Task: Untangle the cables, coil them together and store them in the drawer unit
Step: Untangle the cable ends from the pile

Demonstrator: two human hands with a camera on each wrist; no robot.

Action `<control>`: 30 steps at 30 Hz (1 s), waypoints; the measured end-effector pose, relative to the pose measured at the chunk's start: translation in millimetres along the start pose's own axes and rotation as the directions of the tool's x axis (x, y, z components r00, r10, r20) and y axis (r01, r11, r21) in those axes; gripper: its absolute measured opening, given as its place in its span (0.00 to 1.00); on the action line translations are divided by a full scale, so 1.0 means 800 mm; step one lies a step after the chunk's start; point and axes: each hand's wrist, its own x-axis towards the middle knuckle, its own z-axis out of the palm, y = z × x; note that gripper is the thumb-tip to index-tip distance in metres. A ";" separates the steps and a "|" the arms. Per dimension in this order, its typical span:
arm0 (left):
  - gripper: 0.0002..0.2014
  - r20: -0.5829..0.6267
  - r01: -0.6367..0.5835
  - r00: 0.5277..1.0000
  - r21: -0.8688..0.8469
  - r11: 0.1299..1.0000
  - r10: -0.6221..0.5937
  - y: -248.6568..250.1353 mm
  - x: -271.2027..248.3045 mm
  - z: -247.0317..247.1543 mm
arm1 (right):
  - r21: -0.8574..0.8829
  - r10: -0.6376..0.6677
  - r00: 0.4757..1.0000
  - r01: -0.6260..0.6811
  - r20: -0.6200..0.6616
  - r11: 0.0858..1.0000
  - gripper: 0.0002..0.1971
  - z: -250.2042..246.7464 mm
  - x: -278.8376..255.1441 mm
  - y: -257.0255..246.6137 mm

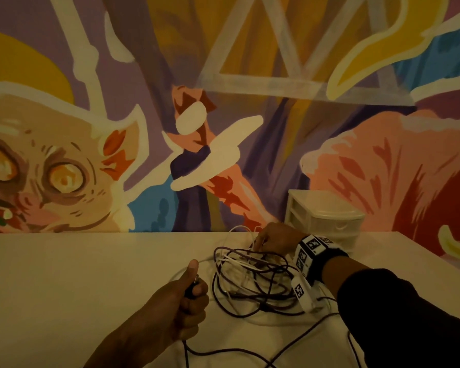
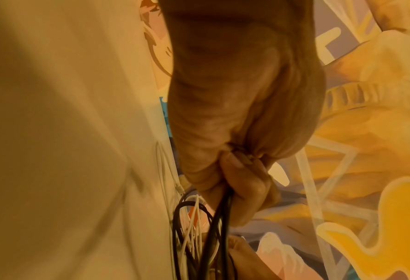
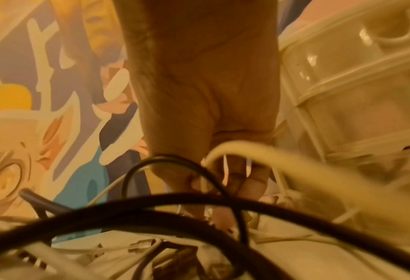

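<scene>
A tangle of dark and white cables lies on the pale table in front of me. My left hand is a fist round the plug end of a dark cable, thumb up; that cable trails from the fist toward the near edge. In the left wrist view the curled fingers grip dark cable strands. My right hand reaches into the far side of the tangle and pinches white cable strands. The white plastic drawer unit stands just behind that hand, drawers closed.
A painted mural wall rises right behind the table's far edge. A dark cable loop runs across the near table toward my right sleeve. The drawer unit's ribbed front is close beside the right hand.
</scene>
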 end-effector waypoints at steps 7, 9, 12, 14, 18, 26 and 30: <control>0.28 -0.006 0.023 1.000 -0.009 1.000 -0.023 0.000 0.000 0.000 | -0.121 0.149 0.977 -0.168 -0.151 0.978 0.13 0.006 0.030 0.005; 0.28 -0.012 0.022 1.000 -0.004 1.000 -0.022 0.000 0.000 0.000 | -0.140 0.175 0.964 -0.205 -0.201 0.969 0.08 0.005 0.030 0.005; 0.28 -0.020 0.018 1.000 -0.003 1.000 -0.018 0.000 -0.001 0.000 | -0.100 0.196 0.959 -0.220 -0.202 0.970 0.10 0.008 0.034 0.009; 0.28 -0.020 0.023 1.000 -0.003 1.000 -0.024 0.000 -0.001 0.000 | -0.063 0.200 0.968 -0.211 -0.153 0.975 0.18 0.010 0.036 0.011; 0.28 -0.012 0.033 0.999 -0.009 0.999 -0.033 -0.001 0.002 -0.001 | -0.133 0.193 0.971 -0.212 -0.142 0.968 0.31 0.016 0.038 0.012; 0.28 0.002 0.016 1.000 -0.009 1.000 -0.016 -0.001 0.002 -0.004 | -0.109 0.171 0.984 -0.175 -0.039 0.979 0.22 -0.025 0.018 -0.013; 0.28 -0.002 -0.017 1.000 -0.012 1.000 0.017 -0.001 -0.001 -0.003 | -0.024 0.142 0.964 -0.151 -0.227 0.988 0.18 -0.083 -0.027 -0.017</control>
